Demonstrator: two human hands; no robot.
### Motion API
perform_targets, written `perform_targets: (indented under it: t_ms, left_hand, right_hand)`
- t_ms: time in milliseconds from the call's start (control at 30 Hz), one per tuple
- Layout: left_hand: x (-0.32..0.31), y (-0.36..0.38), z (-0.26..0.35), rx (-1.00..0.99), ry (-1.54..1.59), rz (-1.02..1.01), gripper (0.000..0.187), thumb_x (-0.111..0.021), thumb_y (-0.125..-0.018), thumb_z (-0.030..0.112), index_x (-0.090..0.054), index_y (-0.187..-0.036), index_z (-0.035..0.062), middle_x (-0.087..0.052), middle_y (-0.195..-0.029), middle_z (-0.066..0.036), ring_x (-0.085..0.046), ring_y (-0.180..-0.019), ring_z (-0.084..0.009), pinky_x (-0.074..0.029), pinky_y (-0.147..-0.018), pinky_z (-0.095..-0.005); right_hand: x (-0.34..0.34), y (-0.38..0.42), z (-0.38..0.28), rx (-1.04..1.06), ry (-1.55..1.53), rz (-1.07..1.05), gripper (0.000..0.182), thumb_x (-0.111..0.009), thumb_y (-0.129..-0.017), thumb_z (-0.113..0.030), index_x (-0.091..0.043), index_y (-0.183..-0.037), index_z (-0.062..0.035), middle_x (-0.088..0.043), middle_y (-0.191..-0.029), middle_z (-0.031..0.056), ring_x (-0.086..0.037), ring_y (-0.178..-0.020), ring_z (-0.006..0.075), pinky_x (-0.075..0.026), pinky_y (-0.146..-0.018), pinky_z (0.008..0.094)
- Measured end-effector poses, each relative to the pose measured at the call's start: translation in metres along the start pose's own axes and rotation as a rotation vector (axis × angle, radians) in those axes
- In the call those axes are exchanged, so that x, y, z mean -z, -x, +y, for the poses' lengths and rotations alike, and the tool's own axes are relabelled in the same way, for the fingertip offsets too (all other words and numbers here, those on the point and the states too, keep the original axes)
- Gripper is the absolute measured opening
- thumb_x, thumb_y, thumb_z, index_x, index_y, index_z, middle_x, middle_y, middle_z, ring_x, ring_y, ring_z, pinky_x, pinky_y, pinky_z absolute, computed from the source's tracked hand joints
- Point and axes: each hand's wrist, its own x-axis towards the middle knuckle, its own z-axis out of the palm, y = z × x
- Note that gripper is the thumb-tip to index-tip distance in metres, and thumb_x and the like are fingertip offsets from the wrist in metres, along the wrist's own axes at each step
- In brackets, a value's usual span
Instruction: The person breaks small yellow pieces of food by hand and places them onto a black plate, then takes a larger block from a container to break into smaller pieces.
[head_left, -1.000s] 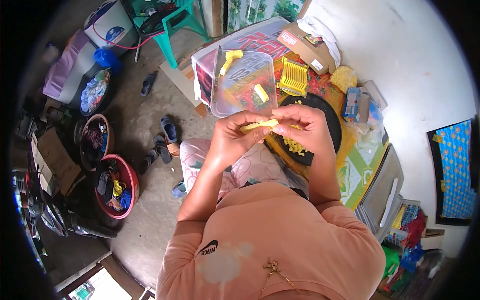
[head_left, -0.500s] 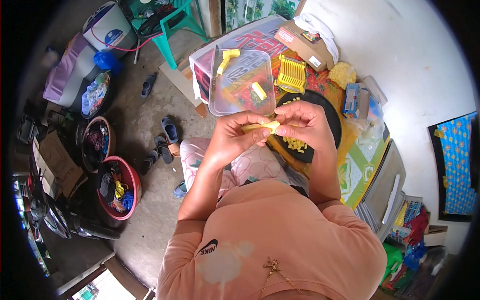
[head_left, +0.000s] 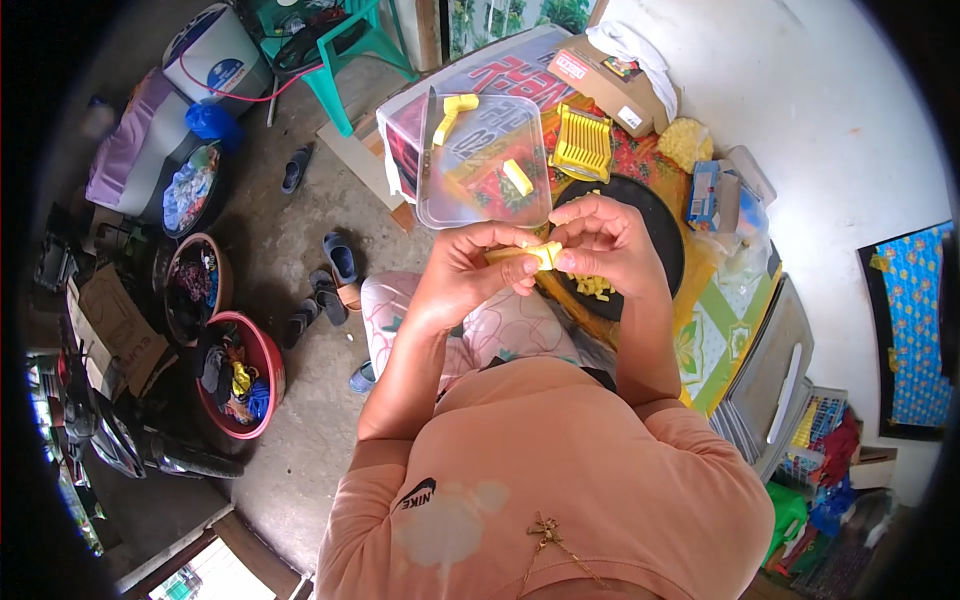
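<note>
A pale yellow piece [head_left: 546,255] is held between both hands above my lap. My left hand [head_left: 485,270] pinches one end with thumb and fingers. On the other side, my right hand [head_left: 607,245] pinches the near end with thumb and fingertips. Small cut yellow pieces [head_left: 594,288] lie on a round black tray [head_left: 660,225], partly hidden beneath my right hand. Beyond my hands, a clear plastic container [head_left: 480,215] holds several yellow strips [head_left: 518,177]. A yellow slotted slicer [head_left: 582,144] sits to its right.
At the table's back stands a cardboard box [head_left: 610,85] with a white cloth. A bag of yellow bits [head_left: 685,144] and a blue box [head_left: 704,196] are on the right. Slippers [head_left: 340,257] and a red basin of clothes [head_left: 275,390] lie on the floor at left.
Both hands stay in nearly the same place. The held yellow piece now shows a visible split or step near my right fingertips.
</note>
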Motion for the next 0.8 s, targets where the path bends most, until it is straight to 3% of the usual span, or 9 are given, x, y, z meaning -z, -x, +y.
perform_targets:
  t_ms: [167,267,367,467,500,700,800]
  left_hand:
    - [0.001,0.000,-0.002,-0.007,0.018,0.001,0.020,-0.064,-0.081,-0.005,-0.061,-0.101,-0.0061,-0.066,-0.088,-0.012,-0.064,-0.069,-0.0150,-0.053,-0.062,-0.0263]
    - [0.000,-0.001,-0.004,-0.022,0.016,0.003,0.018,-0.065,-0.083,0.000,-0.063,-0.101,-0.0035,-0.066,-0.084,-0.008,-0.061,-0.066,-0.0098,-0.053,-0.062,-0.0240]
    - [0.002,-0.003,-0.009,-0.032,0.067,0.021,0.018,-0.064,-0.085,0.003,-0.062,-0.102,-0.0028,-0.066,-0.084,-0.008,-0.060,-0.063,-0.0096,-0.053,-0.058,-0.0237]
    - [0.005,-0.010,-0.017,0.022,0.103,0.058,0.019,-0.062,-0.086,0.006,-0.060,-0.103,-0.0026,-0.065,-0.085,-0.011,-0.061,-0.062,-0.0128,-0.052,-0.055,-0.0256]
    - [0.008,-0.012,-0.022,0.055,0.123,0.083,0.020,-0.062,-0.087,0.007,-0.060,-0.104,-0.0022,-0.064,-0.085,-0.011,-0.061,-0.062,-0.0126,-0.052,-0.054,-0.0254]
    - [0.017,-0.027,-0.051,0.182,0.297,0.164,0.021,-0.061,-0.087,0.007,-0.059,-0.106,-0.0014,-0.064,-0.083,-0.009,-0.061,-0.062,-0.0120,-0.052,-0.052,-0.0245]
    - [0.017,-0.031,-0.060,0.191,0.276,0.163,0.022,-0.061,-0.087,0.004,-0.058,-0.108,-0.0021,-0.063,-0.085,-0.008,-0.061,-0.064,-0.0116,-0.053,-0.053,-0.0240]
  right_hand:
    - [-0.001,0.000,0.000,-0.004,0.005,0.012,0.041,-0.073,-0.074,0.001,-0.057,-0.112,0.0002,-0.066,-0.093,0.0098,-0.063,-0.086,0.0128,-0.051,-0.079,0.0264]
    - [0.001,0.001,0.003,0.029,0.013,0.018,0.039,-0.072,-0.075,0.000,-0.058,-0.111,0.0001,-0.066,-0.094,0.0102,-0.063,-0.086,0.0127,-0.051,-0.078,0.0261]
    - [0.005,0.001,0.005,0.021,0.003,0.088,0.036,-0.071,-0.077,0.000,-0.059,-0.110,0.0007,-0.066,-0.096,0.0099,-0.063,-0.085,0.0123,-0.051,-0.075,0.0260]
    - [0.020,-0.003,0.011,0.011,0.106,0.309,0.032,-0.068,-0.079,-0.001,-0.059,-0.109,0.0019,-0.067,-0.094,0.0092,-0.063,-0.083,0.0118,-0.050,-0.074,0.0254]
    - [0.034,-0.005,0.025,0.085,0.244,0.375,0.026,-0.066,-0.080,-0.003,-0.062,-0.106,0.0010,-0.067,-0.091,0.0066,-0.063,-0.081,0.0105,-0.050,-0.073,0.0251]
    - [0.115,0.013,0.112,-0.125,0.915,0.622,0.019,-0.067,-0.077,-0.008,-0.067,-0.096,-0.0052,-0.068,-0.090,0.0091,-0.065,-0.077,0.0164,-0.051,-0.071,0.0280]
    - [0.121,0.022,0.126,-0.142,0.950,0.624,0.022,-0.069,-0.075,-0.012,-0.068,-0.096,-0.0058,-0.067,-0.090,0.0112,-0.066,-0.078,0.0219,-0.051,-0.071,0.0302]
